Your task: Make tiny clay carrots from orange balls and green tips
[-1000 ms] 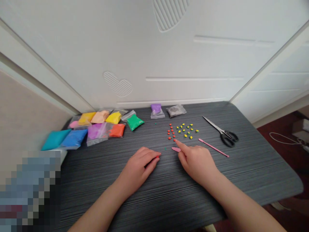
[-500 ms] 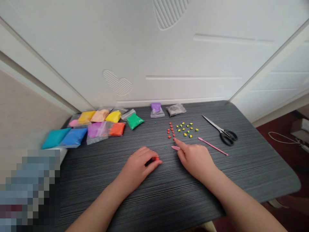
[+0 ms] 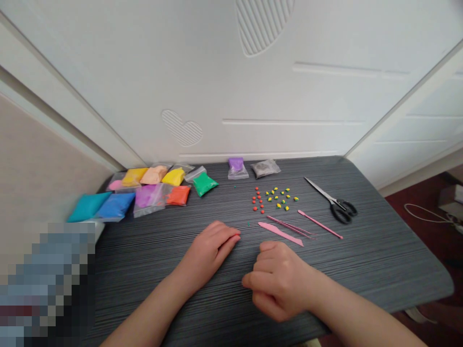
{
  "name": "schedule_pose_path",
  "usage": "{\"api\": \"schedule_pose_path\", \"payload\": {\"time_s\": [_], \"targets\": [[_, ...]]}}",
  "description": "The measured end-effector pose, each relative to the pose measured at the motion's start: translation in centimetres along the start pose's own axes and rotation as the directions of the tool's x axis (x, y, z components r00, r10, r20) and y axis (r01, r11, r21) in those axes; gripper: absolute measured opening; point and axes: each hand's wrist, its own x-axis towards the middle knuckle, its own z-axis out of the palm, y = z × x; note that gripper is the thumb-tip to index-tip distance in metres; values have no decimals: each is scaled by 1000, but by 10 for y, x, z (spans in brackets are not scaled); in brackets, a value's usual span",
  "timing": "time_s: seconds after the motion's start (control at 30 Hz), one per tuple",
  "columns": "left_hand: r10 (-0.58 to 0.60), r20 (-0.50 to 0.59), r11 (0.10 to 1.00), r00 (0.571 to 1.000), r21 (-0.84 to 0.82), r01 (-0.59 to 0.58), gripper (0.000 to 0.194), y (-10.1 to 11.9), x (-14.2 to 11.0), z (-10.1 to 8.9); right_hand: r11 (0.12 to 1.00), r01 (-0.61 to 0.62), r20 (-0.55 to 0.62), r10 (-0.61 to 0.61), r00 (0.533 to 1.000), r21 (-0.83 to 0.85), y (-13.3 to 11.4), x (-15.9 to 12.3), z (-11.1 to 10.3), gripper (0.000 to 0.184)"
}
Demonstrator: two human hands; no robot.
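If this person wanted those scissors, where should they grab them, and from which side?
The scissors are probably best taken by the black handles, with the right hand from the near right: they lie that way, while the blades point away leftward.

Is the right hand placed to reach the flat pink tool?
Probably yes: the right hand rests just short of the flat pink tool, and nothing visible lies between them.

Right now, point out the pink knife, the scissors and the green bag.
Pink knife (image 3: 280,232): head view, middle of its flat length.
Scissors (image 3: 332,197): head view, metal blades close to the black handles.
Green bag (image 3: 204,183): head view, middle of its filled part.
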Motion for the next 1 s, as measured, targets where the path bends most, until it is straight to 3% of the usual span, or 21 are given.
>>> {"api": "schedule_pose_path", "payload": {"time_s": [0.23,0.5,0.63,0.73,1.0], "targets": [[-54,14,998,998,22,54,13,0,0,0,999,-45,-3,45,999,0,2,0,-1,18],[23,-20,1000,1000,0,-23,27,-2,-1,0,995,-102,12,102,995,20,3,0,-2,19],[17,-23,1000,1000,-13,-18,19,-2,-1,0,993,-115,9,115,993,19,3,1,-4,18],[-12,8,1000,1000,-21,12,13,0,-1,-1,992,-119,10,119,993,29,3,2,-5,19],[-53,58,997,997,50,50,22,5,0,-5,984,-167,3,167,986,58,4,1,-8,20]]}}
